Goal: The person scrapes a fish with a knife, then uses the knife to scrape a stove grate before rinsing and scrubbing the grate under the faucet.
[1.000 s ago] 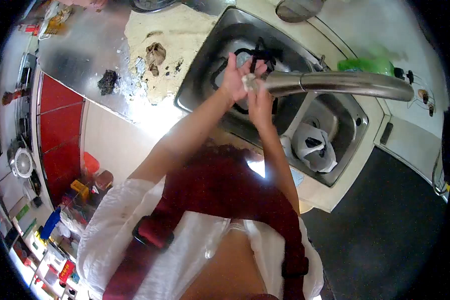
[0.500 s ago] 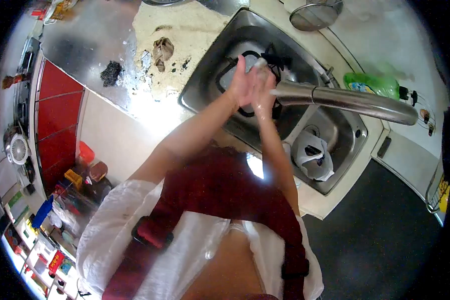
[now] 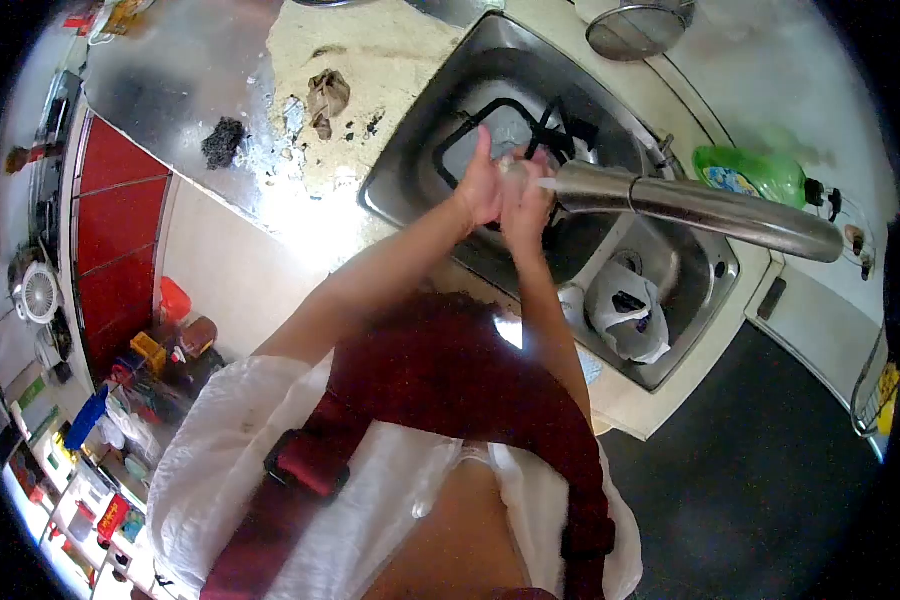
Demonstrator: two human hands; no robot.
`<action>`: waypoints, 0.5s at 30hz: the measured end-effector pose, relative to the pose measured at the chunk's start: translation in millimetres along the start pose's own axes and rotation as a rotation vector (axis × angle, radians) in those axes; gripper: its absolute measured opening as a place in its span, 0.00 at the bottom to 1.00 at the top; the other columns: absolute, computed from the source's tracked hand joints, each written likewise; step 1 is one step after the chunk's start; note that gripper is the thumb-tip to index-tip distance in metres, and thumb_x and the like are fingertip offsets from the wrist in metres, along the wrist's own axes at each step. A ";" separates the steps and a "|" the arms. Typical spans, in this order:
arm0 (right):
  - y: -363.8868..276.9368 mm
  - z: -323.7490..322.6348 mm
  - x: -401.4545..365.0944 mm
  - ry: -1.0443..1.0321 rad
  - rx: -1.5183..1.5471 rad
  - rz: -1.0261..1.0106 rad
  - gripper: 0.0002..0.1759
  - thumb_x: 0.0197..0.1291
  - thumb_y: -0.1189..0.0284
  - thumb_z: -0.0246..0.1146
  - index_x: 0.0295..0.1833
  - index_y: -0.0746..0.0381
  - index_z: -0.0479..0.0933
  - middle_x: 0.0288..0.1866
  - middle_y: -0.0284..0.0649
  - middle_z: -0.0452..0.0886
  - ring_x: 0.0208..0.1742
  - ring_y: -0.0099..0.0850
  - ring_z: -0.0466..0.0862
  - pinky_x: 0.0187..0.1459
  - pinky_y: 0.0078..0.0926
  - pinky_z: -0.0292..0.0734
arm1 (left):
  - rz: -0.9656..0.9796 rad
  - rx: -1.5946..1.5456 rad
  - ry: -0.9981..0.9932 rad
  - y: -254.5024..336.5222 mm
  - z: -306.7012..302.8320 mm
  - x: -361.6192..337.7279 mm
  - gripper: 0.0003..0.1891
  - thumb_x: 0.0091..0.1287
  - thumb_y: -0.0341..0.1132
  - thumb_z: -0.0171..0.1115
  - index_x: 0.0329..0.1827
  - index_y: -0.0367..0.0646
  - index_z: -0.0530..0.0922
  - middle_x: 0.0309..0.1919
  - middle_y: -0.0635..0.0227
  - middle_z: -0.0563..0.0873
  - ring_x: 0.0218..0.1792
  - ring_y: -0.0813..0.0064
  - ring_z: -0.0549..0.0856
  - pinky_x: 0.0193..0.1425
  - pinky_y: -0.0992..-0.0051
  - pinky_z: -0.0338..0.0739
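Both hands are together over the left sink basin (image 3: 400, 165), just below the end of the metal faucet (image 3: 730, 215). My left hand (image 3: 481, 192) has its thumb stretched up and its palm turned toward the other hand; it holds no visible object. Against it, my right hand (image 3: 526, 208) is loosely cupped, with a wet, whitish patch over its fingers that may be water or lather. Their touching fingers partly hide one another. Beyond them in the basin lie a black-framed item (image 3: 450, 140) and black straps.
A white plastic bag (image 3: 625, 325) lies in the right basin. Behind the faucet is a green bottle (image 3: 770, 175), with a strainer (image 3: 635, 32) farther back. The left counter holds a dark scouring pad (image 3: 223, 143) and a crumpled brown cloth (image 3: 327, 98).
The hands have drawn slightly toward me and the fingers have curled in more. More of the black-framed item in the basin now shows.
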State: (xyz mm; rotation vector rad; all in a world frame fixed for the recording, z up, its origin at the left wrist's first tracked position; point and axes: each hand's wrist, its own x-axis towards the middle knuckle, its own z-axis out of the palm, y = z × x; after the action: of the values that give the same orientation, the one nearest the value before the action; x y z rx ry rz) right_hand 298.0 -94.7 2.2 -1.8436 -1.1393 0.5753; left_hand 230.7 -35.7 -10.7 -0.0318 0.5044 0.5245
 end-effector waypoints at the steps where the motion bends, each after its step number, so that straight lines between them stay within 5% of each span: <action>1: -4.0 1.0 6.4 -0.084 0.025 0.160 0.16 0.59 0.69 0.58 0.50 0.66 0.71 0.56 0.53 0.70 0.55 0.50 0.71 0.58 0.44 0.64 | 0.005 0.001 -0.066 2.1 -0.8 -0.7 0.48 0.60 0.75 0.32 0.70 0.42 0.55 0.64 0.60 0.70 0.64 0.56 0.68 0.69 0.56 0.57; 5: 5.9 15.2 31.1 0.056 -0.077 0.002 0.14 0.57 0.69 0.58 0.46 0.65 0.73 0.51 0.52 0.73 0.51 0.51 0.72 0.55 0.43 0.65 | 0.024 -0.045 -0.144 5.7 -5.6 -2.7 0.47 0.59 0.75 0.32 0.66 0.41 0.63 0.63 0.58 0.71 0.64 0.58 0.69 0.71 0.60 0.55; 7: 5.0 17.4 37.6 0.107 -0.381 -0.288 0.15 0.57 0.67 0.58 0.47 0.64 0.74 0.48 0.51 0.75 0.52 0.50 0.71 0.54 0.40 0.67 | 0.025 -0.101 -0.087 5.8 -9.4 -3.0 0.47 0.60 0.74 0.32 0.65 0.40 0.65 0.63 0.58 0.72 0.64 0.59 0.69 0.71 0.61 0.55; 9: 3.4 20.3 25.8 0.159 -0.196 -0.129 0.18 0.59 0.64 0.57 0.52 0.63 0.73 0.53 0.51 0.75 0.56 0.48 0.72 0.55 0.39 0.67 | 0.084 -0.007 -0.054 9.5 -14.0 0.6 0.45 0.61 0.73 0.32 0.66 0.41 0.65 0.62 0.59 0.72 0.63 0.59 0.70 0.70 0.61 0.57; 11: 13.3 26.9 7.8 0.018 0.090 0.243 0.20 0.63 0.63 0.54 0.57 0.63 0.71 0.59 0.51 0.73 0.60 0.46 0.71 0.57 0.38 0.66 | 0.063 -0.013 -0.066 8.0 -31.7 2.2 0.43 0.62 0.71 0.35 0.65 0.41 0.66 0.61 0.61 0.73 0.62 0.60 0.71 0.69 0.61 0.59; 13: 34.6 29.5 -16.8 0.006 -0.051 0.049 0.21 0.65 0.64 0.52 0.59 0.64 0.70 0.60 0.52 0.72 0.61 0.46 0.72 0.59 0.37 0.66 | 0.040 -0.016 -0.088 11.3 -37.9 6.3 0.41 0.63 0.70 0.38 0.64 0.41 0.67 0.60 0.62 0.74 0.61 0.61 0.71 0.68 0.60 0.61; 15: 34.4 26.1 -42.0 0.027 -0.102 -0.176 0.19 0.66 0.66 0.51 0.58 0.64 0.70 0.56 0.52 0.75 0.58 0.46 0.75 0.57 0.37 0.67 | 0.045 -0.019 0.095 11.0 -40.7 4.3 0.36 0.65 0.65 0.43 0.62 0.43 0.69 0.58 0.61 0.76 0.59 0.64 0.73 0.65 0.59 0.64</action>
State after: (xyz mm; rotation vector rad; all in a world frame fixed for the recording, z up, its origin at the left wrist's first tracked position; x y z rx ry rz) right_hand 275.1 -127.4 -43.0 -1.8073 -1.3186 0.3969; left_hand 210.1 -30.5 -47.3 -0.0641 0.5940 0.5736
